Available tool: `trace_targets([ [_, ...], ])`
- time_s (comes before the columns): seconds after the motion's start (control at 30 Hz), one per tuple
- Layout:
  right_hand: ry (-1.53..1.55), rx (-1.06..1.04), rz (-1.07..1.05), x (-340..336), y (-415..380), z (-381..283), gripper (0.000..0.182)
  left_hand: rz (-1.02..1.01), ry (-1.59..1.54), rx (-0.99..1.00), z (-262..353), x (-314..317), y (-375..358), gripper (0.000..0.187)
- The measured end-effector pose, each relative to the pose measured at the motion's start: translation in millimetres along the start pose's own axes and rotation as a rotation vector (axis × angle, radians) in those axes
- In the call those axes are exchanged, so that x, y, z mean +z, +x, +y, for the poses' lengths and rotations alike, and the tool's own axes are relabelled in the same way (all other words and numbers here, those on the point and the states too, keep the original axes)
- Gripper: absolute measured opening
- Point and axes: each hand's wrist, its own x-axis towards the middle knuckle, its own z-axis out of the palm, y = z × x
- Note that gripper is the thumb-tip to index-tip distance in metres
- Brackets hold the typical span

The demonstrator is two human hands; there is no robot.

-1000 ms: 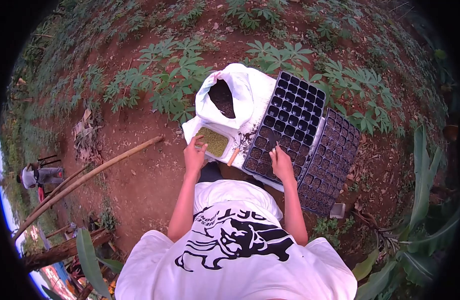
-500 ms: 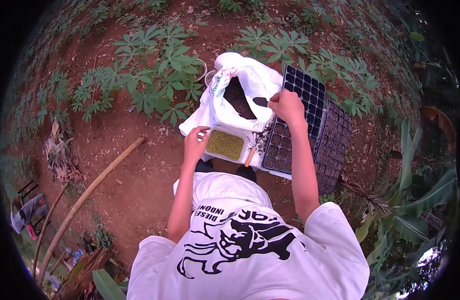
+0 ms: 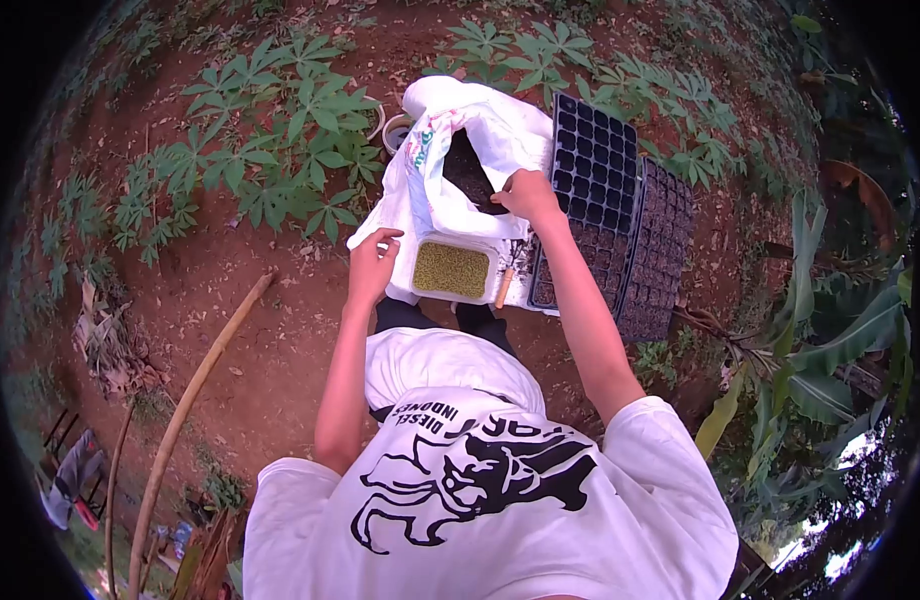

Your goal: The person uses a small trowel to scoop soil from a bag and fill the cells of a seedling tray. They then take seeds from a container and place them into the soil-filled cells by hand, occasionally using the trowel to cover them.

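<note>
A white sack with dark soil inside lies wide at the mouth in front of me. My right hand is at the right side of that mouth, fingers pinched on a small dark scoop, mostly hidden now. My left hand hovers beside the sack's lower left and a white tub of small green seeds; its fingers are loosely bent and apart, with nothing seen in them. Right of the sack is a black seedling tray, its upper cells unfilled and its lower cells holding soil.
A second seedling tray filled with soil stands farther right. Between tub and tray lies an orange-brown handle. Leafy plants grow beyond the sack. A long bare stick leans at left; banana leaves hang at right.
My right hand has moved left, from over the seedling tray's edge to the sack's mouth, taking the dark scoop down toward the soil. My left hand has shifted slightly left of the tub.
</note>
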Motion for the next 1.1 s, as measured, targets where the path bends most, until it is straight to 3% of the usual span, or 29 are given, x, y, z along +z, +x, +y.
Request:
trace_targets([
  [0.17,0.029,-0.002,0.228,-40.1,-67.1,1.6,0.037,-0.090,0.012,0.018,4.6,24.0,-0.8,0.024],
  [0.27,0.176,-0.081,0.371,-36.0,-83.5,42.6,0.033,-0.131,0.059,0.012,6.8,36.7,-1.7,0.024],
  [0.37,0.309,0.000,0.488,-33.8,-121.8,63.1,0.034,-0.161,0.122,-0.026,13.5,49.4,-7.0,0.024],
  [0.57,0.459,0.195,0.590,43.0,-161.0,129.4,0.059,-0.212,0.227,-0.033,4.7,94.3,-20.7,0.028],
  [0.67,0.402,0.316,0.389,65.9,-189.0,154.0,0.055,-0.265,0.243,-0.047,31.5,115.5,-35.9,0.029],
  [0.77,0.392,0.211,0.529,94.1,-212.8,182.8,0.033,-0.243,0.306,0.078,42.4,138.5,-41.2,0.029],
  [0.87,0.628,0.094,0.647,137.0,-212.4,228.4,0.020,-0.191,0.373,0.155,50.0,159.9,-42.0,0.032],
  [0.9,0.622,0.074,0.733,138.9,-215.2,235.9,0.019,-0.205,0.323,0.056,52.3,165.9,-38.3,0.033],
  [1.0,0.883,0.134,0.646,140.9,-220.5,257.0,0.017,-0.182,0.320,-0.048,58.7,178.9,-35.4,0.030],
  [1.1,0.853,0.136,0.811,137.9,-225.4,266.8,0.012,-0.201,0.208,-0.110,66.6,192.6,-39.4,0.026],
])
